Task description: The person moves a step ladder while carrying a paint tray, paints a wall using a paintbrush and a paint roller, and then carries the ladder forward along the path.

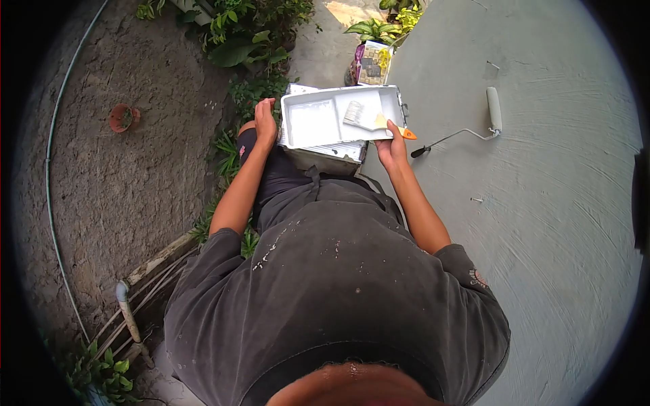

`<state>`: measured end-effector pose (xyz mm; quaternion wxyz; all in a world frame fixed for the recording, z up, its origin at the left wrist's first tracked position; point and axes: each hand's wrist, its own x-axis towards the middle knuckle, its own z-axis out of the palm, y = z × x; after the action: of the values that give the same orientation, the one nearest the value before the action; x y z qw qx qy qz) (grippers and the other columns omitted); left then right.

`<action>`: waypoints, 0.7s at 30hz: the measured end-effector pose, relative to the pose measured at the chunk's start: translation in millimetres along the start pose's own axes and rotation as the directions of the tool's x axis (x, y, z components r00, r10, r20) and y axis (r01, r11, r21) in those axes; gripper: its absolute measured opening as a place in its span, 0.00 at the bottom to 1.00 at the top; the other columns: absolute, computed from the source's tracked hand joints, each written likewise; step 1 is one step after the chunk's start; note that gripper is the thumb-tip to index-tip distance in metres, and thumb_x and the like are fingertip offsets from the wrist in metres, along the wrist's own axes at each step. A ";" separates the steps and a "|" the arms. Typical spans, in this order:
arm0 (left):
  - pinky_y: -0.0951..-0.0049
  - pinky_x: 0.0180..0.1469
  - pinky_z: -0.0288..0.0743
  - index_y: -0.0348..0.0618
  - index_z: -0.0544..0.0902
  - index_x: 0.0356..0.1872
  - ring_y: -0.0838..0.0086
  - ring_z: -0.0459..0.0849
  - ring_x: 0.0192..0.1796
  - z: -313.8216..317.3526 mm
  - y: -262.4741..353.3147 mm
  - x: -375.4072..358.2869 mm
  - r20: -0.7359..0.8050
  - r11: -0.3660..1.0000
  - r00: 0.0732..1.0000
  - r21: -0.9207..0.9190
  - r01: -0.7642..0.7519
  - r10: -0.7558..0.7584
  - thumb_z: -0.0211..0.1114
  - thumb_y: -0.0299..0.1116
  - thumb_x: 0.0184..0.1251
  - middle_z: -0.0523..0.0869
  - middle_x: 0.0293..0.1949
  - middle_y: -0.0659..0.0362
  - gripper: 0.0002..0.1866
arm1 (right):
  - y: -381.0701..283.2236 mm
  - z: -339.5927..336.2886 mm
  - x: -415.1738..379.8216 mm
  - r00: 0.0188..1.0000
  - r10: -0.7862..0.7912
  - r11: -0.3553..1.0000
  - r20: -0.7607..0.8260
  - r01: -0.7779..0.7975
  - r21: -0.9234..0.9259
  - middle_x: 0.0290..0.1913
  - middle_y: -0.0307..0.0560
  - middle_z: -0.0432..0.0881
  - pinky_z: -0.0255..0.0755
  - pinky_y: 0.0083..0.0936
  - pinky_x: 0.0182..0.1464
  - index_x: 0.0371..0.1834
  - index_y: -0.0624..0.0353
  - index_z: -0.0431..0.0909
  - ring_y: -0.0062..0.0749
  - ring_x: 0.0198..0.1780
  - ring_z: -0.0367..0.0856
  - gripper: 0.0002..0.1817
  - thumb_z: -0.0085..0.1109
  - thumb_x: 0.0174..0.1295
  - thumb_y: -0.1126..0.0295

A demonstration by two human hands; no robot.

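Note:
A white paint tray [298,101] holding white paint sits on top of a metal container [323,160] in front of me. My left hand [265,122] grips the tray's left edge. My right hand [391,147] holds the tray's right front corner. A flat paintbrush [365,118] with an orange handle tip lies across the tray, its handle by my right thumb. A paint roller [493,108] with a long wire handle rests against the grey wall on the right, apart from both hands.
A grey rough wall [542,223] fills the right side. Bare soil [122,183] with a small terracotta pot [123,118], a hose and green plants [247,40] lies left. A printed bag [371,64] stands beyond the tray. Pipes and slats lie at lower left.

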<state>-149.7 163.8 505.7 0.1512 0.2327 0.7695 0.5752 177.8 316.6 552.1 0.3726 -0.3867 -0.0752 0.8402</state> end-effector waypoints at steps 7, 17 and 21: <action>0.75 0.59 0.69 0.39 0.67 0.70 0.75 0.78 0.57 -5.7 37.4 -38.2 0.369 0.913 0.896 -0.224 0.342 -0.246 0.51 0.43 0.79 0.80 0.58 0.57 0.26 | 20.7 1.6 4.5 0.999 0.024 1.000 0.034 -0.025 0.012 0.57 0.52 0.77 0.74 0.40 0.63 0.59 0.63 0.68 0.39 0.59 0.77 0.22 0.62 0.65 0.71; 0.77 0.53 0.73 0.35 0.72 0.66 0.78 0.81 0.51 -24.0 25.6 -2.2 0.449 0.844 0.843 -0.292 0.450 -0.294 0.51 0.42 0.80 0.84 0.53 0.58 0.24 | 31.1 7.3 -21.7 0.990 -0.137 0.791 -0.031 0.091 -0.605 0.52 0.45 0.76 0.79 0.28 0.42 0.61 0.58 0.65 0.28 0.50 0.77 0.25 0.60 0.69 0.56; 0.77 0.55 0.72 0.35 0.73 0.65 0.78 0.81 0.51 -27.1 26.7 2.2 0.450 0.863 0.838 -0.239 0.445 -0.307 0.52 0.42 0.79 0.84 0.54 0.58 0.24 | 33.4 -4.5 -20.2 0.915 -0.390 0.591 0.107 0.338 -0.732 0.46 0.44 0.73 0.68 0.25 0.53 0.54 0.61 0.66 0.26 0.48 0.72 0.22 0.57 0.71 0.54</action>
<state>-160.2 149.1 539.2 0.4529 0.1572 0.6442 0.5960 170.6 278.2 547.1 0.3501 -0.5070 -0.4728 0.6300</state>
